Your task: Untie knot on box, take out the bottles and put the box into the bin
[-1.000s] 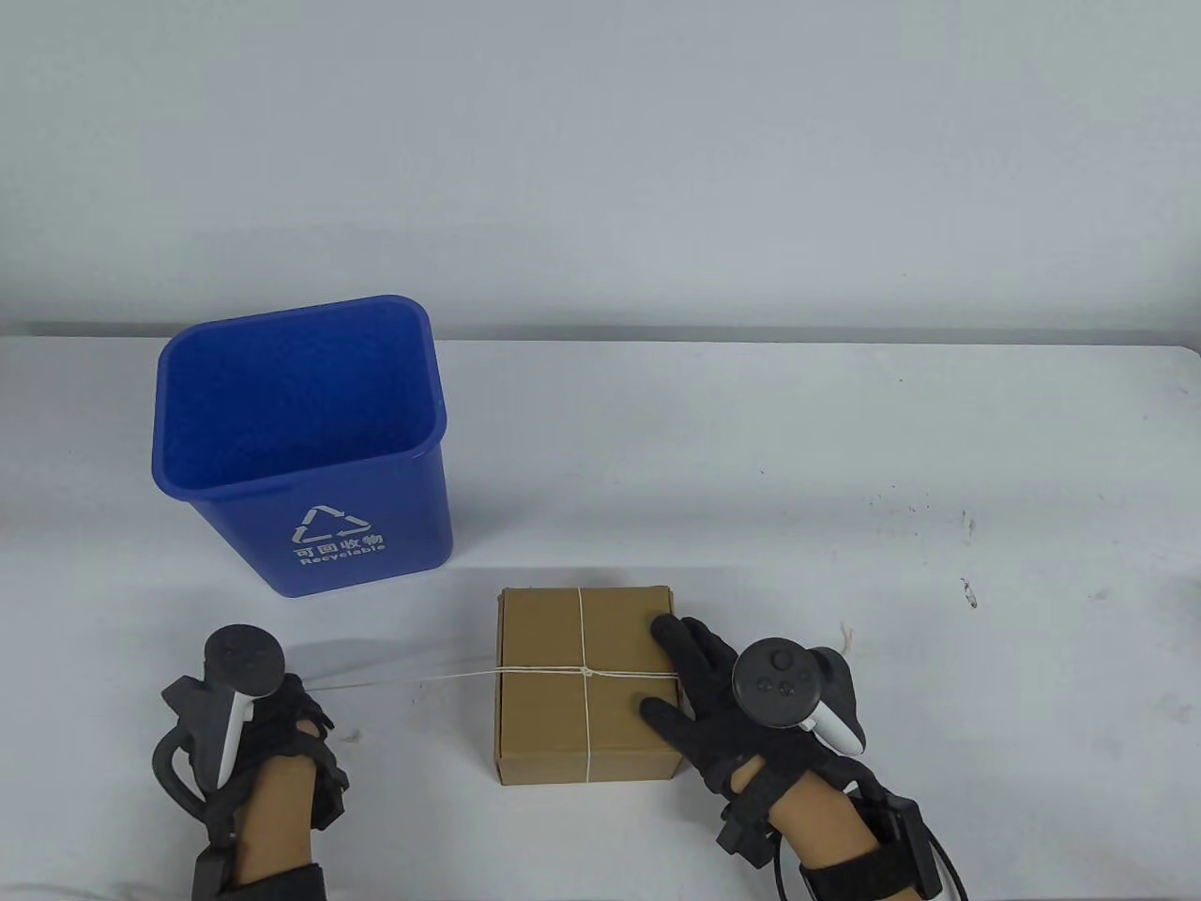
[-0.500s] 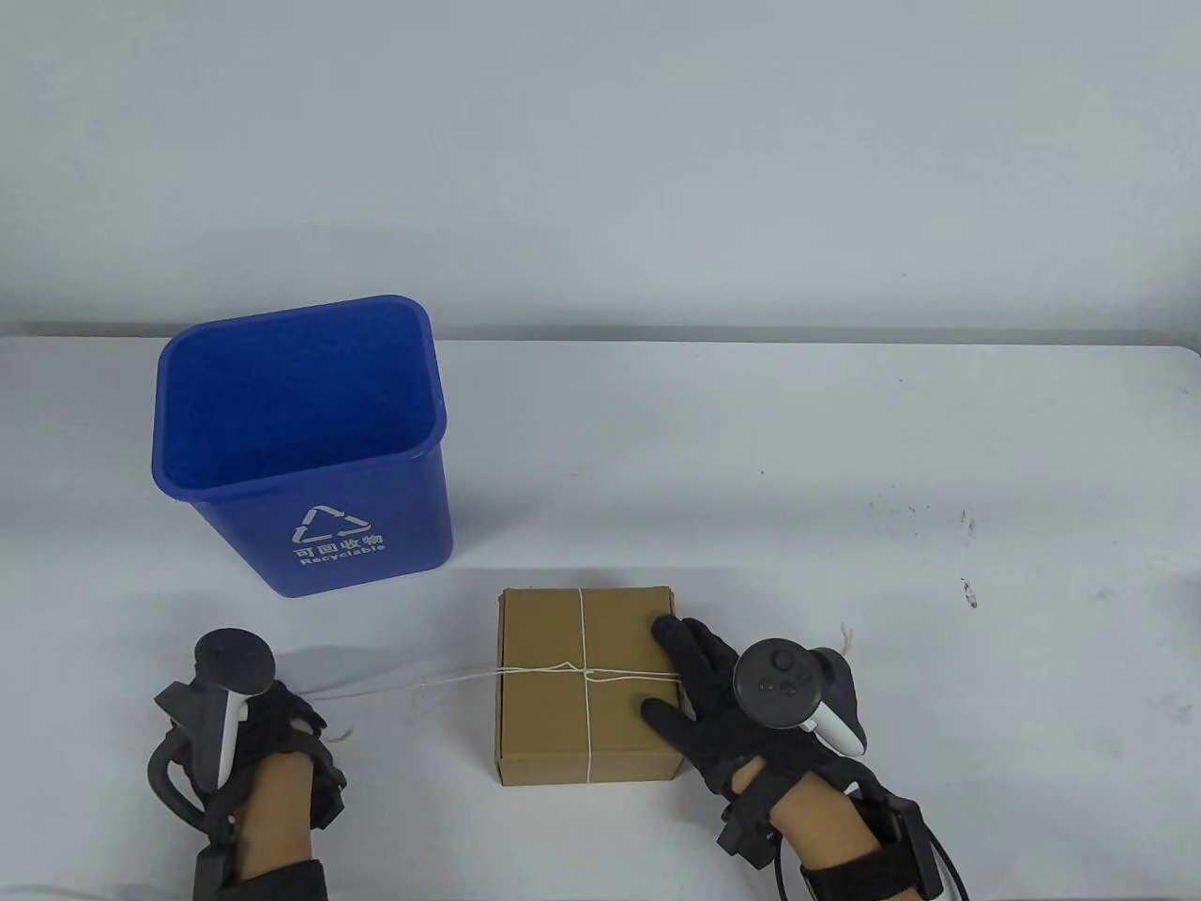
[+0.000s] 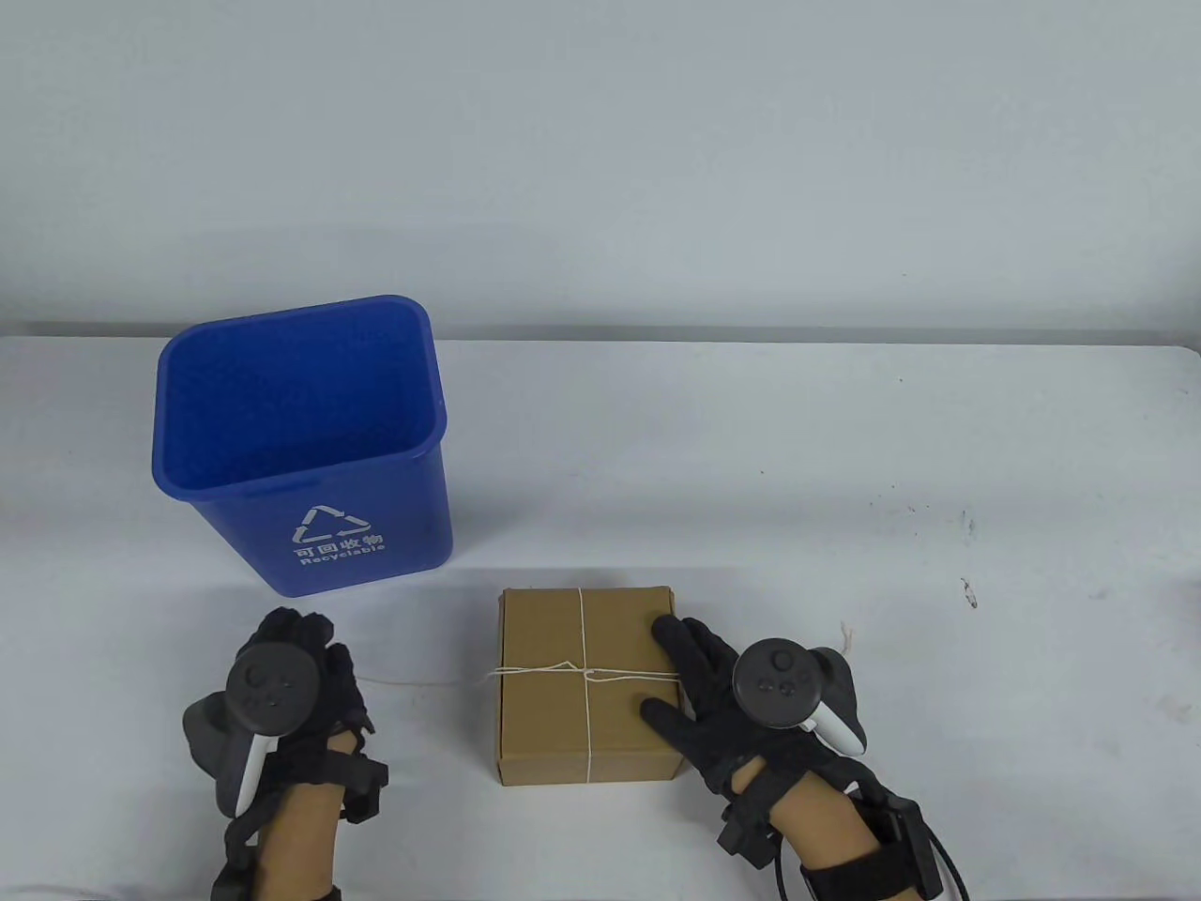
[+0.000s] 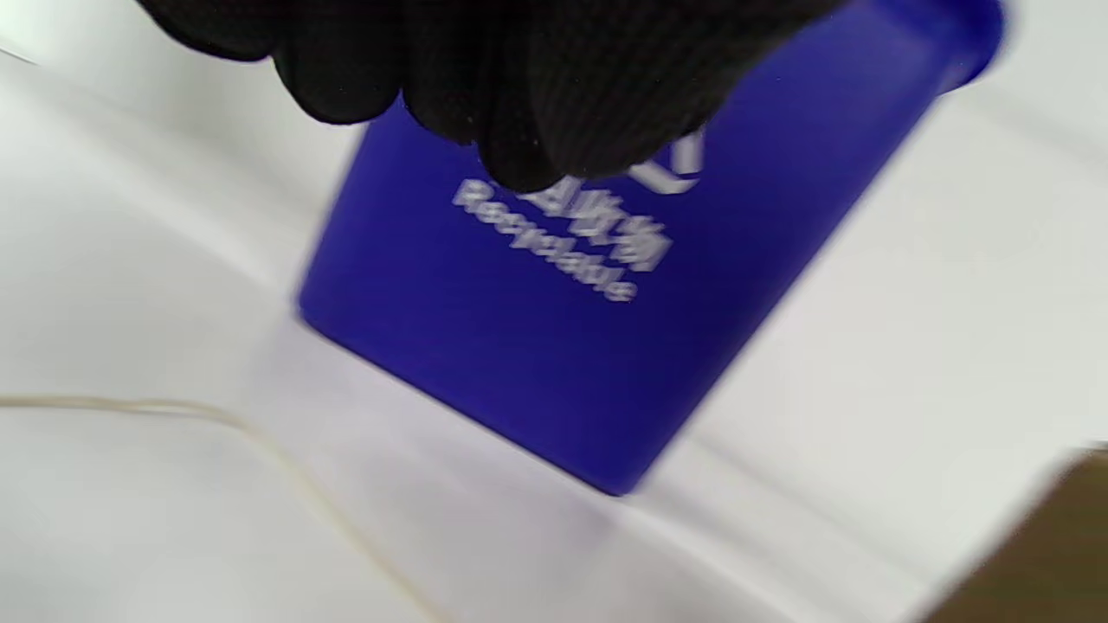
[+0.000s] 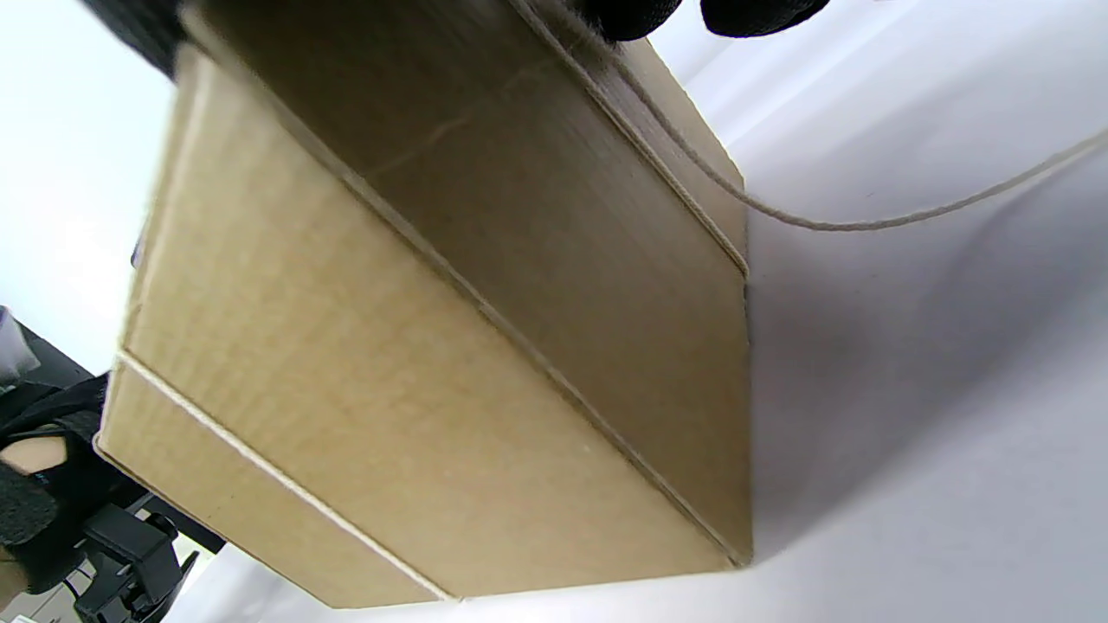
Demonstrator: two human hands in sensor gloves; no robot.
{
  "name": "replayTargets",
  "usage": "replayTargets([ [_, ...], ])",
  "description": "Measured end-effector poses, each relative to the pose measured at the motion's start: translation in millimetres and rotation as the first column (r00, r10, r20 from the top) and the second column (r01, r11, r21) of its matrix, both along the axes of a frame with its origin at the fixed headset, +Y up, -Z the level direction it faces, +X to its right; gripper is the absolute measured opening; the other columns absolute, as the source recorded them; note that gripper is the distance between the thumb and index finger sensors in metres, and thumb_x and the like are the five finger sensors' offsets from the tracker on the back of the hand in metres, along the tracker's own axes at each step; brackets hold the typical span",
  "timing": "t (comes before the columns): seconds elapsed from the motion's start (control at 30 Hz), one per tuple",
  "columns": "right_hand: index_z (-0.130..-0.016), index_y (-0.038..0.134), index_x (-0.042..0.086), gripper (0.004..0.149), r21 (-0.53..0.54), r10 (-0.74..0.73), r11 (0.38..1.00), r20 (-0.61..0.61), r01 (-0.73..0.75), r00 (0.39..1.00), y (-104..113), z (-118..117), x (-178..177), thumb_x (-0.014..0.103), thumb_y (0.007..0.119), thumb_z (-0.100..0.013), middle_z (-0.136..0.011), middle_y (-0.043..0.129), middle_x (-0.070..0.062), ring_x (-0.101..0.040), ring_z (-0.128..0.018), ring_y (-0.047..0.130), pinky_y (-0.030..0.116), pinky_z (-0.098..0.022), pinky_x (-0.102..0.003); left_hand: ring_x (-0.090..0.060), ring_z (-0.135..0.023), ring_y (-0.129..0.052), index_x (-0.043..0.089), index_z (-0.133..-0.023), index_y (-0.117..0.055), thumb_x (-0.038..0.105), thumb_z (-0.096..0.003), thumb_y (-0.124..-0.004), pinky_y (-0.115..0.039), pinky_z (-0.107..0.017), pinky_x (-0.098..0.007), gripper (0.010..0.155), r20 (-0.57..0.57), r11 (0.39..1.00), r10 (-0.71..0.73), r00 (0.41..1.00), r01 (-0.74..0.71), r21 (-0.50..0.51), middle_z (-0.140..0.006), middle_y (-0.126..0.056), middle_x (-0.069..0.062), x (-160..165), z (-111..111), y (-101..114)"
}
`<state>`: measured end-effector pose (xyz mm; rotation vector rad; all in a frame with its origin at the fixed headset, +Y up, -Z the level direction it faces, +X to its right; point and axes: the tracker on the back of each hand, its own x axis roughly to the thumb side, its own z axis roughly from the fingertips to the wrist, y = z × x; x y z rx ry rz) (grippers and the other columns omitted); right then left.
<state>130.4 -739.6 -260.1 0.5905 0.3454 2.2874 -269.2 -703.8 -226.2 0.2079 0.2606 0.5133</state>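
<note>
A closed brown cardboard box (image 3: 544, 713) sits near the table's front, still crossed by a thin white string whose knot (image 3: 586, 672) is on the lid. My right hand (image 3: 671, 668) lies flat on the lid's right side with straight fingers. In the right wrist view the box (image 5: 415, 363) fills the frame and the string (image 5: 831, 223) trails off over the table. My left hand (image 3: 298, 638) is left of the box, fingers pointing at the blue bin (image 3: 310, 450). A slack string end (image 4: 260, 437) lies on the table below its fingers (image 4: 519, 86), which hold nothing. No bottles show.
The blue recycling bin (image 4: 554, 363) stands open at the back left, just beyond my left hand. The white table (image 3: 798, 450) stretches to the right and behind the box. A corner of the box (image 4: 1039, 554) shows in the left wrist view.
My left hand let the taut string go slack, turned palm down and moved right and forward towards the bin. The knot on the lid has loosened slightly. The right hand has not moved.
</note>
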Motion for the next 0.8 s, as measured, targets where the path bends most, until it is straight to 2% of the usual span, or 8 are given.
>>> replayTargets([
  [0.1, -0.108, 0.019, 0.021, 0.081, -0.004, -0.004, 1.000, -0.001, 0.004, 1.000, -0.2, 0.1, 0.0, 0.057, 0.062, -0.050, -0.111, 0.022, -0.024, -0.062, -0.096, 0.034, 0.035, -0.062, -0.074, -0.052, -0.099, -0.057, 0.007, -0.098, -0.071, 0.035, -0.0504, -0.078, -0.049, -0.069, -0.068, 0.056, 0.103, 0.999, -0.006, 0.995, 0.001, 0.045, -0.109, -0.055, -0.017, 13.5, 2.7, 3.4],
  [0.13, -0.108, 0.019, 0.021, 0.081, -0.001, -0.003, 1.000, -0.001, 0.003, 1.000, 0.2, 0.0, -0.2, 0.057, 0.062, -0.050, -0.111, 0.022, -0.024, -0.062, -0.096, 0.033, 0.035, -0.062, -0.074, -0.052, -0.100, -0.055, 0.007, -0.099, -0.071, 0.038, -0.0503, -0.078, -0.048, -0.070, -0.069, 0.058, 0.181, 0.997, 0.013, 0.983, -0.027, 0.073, -0.109, -0.054, -0.017, 20.3, 3.1, 4.4],
  [0.27, -0.108, 0.020, 0.020, 0.081, 0.008, -0.001, 1.000, -0.002, 0.001, 1.000, 0.5, -0.5, -0.1, 0.057, 0.062, -0.050, -0.111, 0.023, -0.025, -0.062, -0.096, 0.034, 0.036, -0.062, -0.074, -0.052, -0.103, -0.051, 0.008, -0.101, -0.069, 0.043, -0.0503, -0.078, -0.046, -0.071, -0.070, 0.063, 0.353, 0.987, 0.040, 0.935, -0.093, 0.133, -0.111, -0.052, -0.015, 48.6, 6.5, 7.9],
  [0.33, -0.108, 0.021, 0.020, 0.080, 0.009, -0.004, 1.000, -0.003, 0.004, 1.000, 0.6, -0.8, 0.0, 0.056, 0.062, -0.050, -0.110, 0.023, -0.025, -0.062, -0.096, 0.035, 0.036, -0.062, -0.074, -0.051, -0.104, -0.050, 0.009, -0.103, -0.068, 0.046, -0.0503, -0.077, -0.047, -0.072, -0.069, 0.065, 0.435, 0.985, 0.030, 0.900, -0.099, 0.138, -0.112, -0.050, -0.015, 64.6, 4.8, 8.6],
  [0.43, -0.108, 0.021, 0.020, 0.080, 0.008, -0.017, 1.000, -0.008, 0.017, 1.000, -0.1, -1.7, 0.5, 0.057, 0.063, -0.050, -0.110, 0.024, -0.025, -0.062, -0.096, 0.035, 0.036, -0.061, -0.074, -0.052, -0.106, -0.045, 0.011, -0.106, -0.063, 0.048, -0.0507, -0.077, -0.044, -0.072, -0.070, 0.068, 0.556, 0.983, 0.093, 0.826, -0.164, 0.079, -0.114, -0.046, -0.015, 88.8, 2.6, 7.2],
  [0.53, -0.108, 0.023, 0.020, 0.080, 0.014, -0.018, 1.000, -0.012, 0.019, 1.000, 0.5, -2.3, 1.0, 0.057, 0.063, -0.049, -0.110, 0.025, -0.025, -0.062, -0.096, 0.036, 0.037, -0.061, -0.074, -0.053, -0.108, -0.039, 0.012, -0.110, -0.059, 0.049, -0.0505, -0.077, -0.039, -0.073, -0.072, 0.073, 0.618, 0.985, 0.103, 0.780, -0.166, 0.045, -0.116, -0.042, -0.016, 107.8, 1.7, 7.4],
  [0.7, -0.109, 0.028, 0.019, 0.077, 0.023, -0.048, 0.999, -0.003, 0.048, 0.999, 1.5, -4.4, 1.8, 0.055, 0.062, -0.050, -0.110, 0.029, -0.026, -0.062, -0.095, 0.038, 0.038, -0.061, -0.074, -0.053, -0.111, -0.027, 0.014, -0.115, -0.048, 0.053, -0.0511, -0.076, -0.030, -0.074, -0.075, 0.080, 0.680, 0.999, 0.048, 0.732, -0.047, -0.020, -0.119, -0.034, -0.014, 136.4, -10.1, 15.5],
  [0.8, -0.109, 0.030, 0.019, 0.075, 0.028, -0.052, 0.998, 0.002, 0.052, 0.999, 2.0, -5.1, 2.6, 0.054, 0.062, -0.050, -0.110, 0.031, -0.026, -0.062, -0.095, 0.039, 0.039, -0.061, -0.074, -0.056, -0.111, -0.025, 0.013, -0.116, -0.046, 0.053, -0.0508, -0.077, -0.028, -0.074, -0.076, 0.082, 0.677, 1.000, 0.017, 0.736, -0.010, -0.014, -0.119, -0.034, -0.016, 152.4, -14.9, 16.3],
])
